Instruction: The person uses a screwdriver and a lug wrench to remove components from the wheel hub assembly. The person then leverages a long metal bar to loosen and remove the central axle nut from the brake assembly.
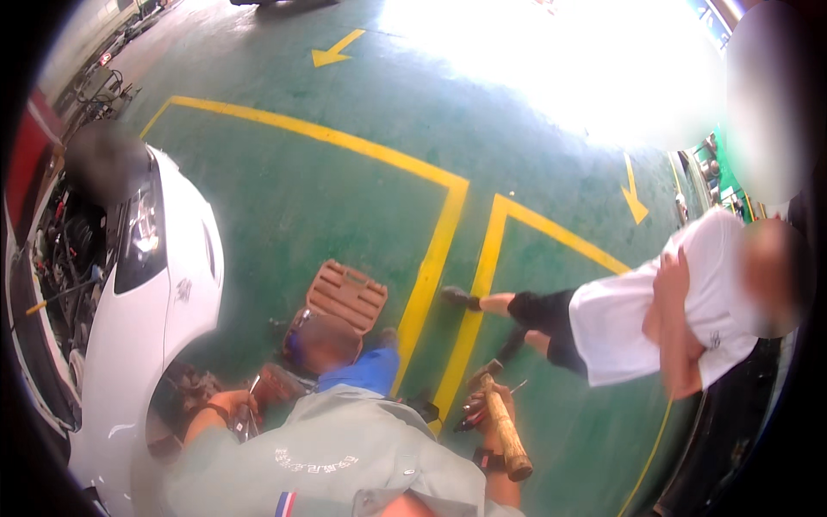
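My right hand [495, 411] grips a wooden-handled hammer [504, 431], head upward, together with smaller tools [474, 415] that have red and black handles. My left hand [226, 405], at the lower left, is closed on shiny metal tools [248, 405], whose exact kind I cannot make out. It is beside the white car's open wheel arch, where rusty brown parts [189, 388] show. Ahead of me, an open brown tool case [343, 297] lies on the green floor, partly hidden by a crouching person in blue [362, 370].
A white car [185, 250] with its bonnet raised takes up the left side. A person in a white shirt [629, 319] stands at the right, arms folded. Yellow lines [319, 133] and arrows [332, 53] mark the floor. Equipment [99, 86] lines the far left wall.
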`<control>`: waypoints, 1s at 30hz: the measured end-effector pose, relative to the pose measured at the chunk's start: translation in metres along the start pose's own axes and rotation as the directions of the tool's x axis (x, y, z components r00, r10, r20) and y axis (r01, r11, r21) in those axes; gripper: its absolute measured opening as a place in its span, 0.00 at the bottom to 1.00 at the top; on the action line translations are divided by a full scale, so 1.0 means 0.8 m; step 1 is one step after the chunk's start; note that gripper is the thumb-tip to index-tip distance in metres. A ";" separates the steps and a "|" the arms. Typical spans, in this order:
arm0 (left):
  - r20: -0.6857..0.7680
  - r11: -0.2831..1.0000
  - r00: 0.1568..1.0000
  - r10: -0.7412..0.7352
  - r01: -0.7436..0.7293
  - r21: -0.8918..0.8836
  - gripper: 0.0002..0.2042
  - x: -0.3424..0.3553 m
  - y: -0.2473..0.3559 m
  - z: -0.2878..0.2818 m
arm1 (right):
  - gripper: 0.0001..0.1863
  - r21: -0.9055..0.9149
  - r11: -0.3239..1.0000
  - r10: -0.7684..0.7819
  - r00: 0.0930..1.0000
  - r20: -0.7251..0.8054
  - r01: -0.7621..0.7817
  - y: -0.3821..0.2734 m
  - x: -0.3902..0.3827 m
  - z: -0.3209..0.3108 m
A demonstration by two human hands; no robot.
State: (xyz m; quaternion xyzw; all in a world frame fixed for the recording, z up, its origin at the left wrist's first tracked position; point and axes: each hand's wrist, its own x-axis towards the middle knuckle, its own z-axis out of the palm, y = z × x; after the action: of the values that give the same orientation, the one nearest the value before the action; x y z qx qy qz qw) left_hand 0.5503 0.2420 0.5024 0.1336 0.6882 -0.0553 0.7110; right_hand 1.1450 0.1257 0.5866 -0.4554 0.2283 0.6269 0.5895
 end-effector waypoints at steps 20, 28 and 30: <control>-0.097 0.933 0.995 -0.001 -0.034 -0.359 0.12 0.088 0.285 0.202 | 0.13 -0.180 0.984 0.017 0.990 0.138 0.008 -0.442 0.399 0.286; -0.046 0.760 0.983 -0.180 0.109 -0.641 0.14 0.098 0.372 0.284 | 0.10 -0.422 0.900 0.243 0.931 0.271 -0.112 -0.540 0.524 0.621; -0.095 0.763 0.986 -0.133 0.041 -0.645 0.12 0.083 0.407 0.301 | 0.10 -0.587 0.808 0.140 0.951 0.276 0.051 -0.527 0.564 0.666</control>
State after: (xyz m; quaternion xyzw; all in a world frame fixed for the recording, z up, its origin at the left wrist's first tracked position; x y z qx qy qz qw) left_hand 0.8712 0.4967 0.4778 -0.1455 0.7177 0.1588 0.6622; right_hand 1.4334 0.8885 0.5694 -0.5069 -0.0598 0.7431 0.4328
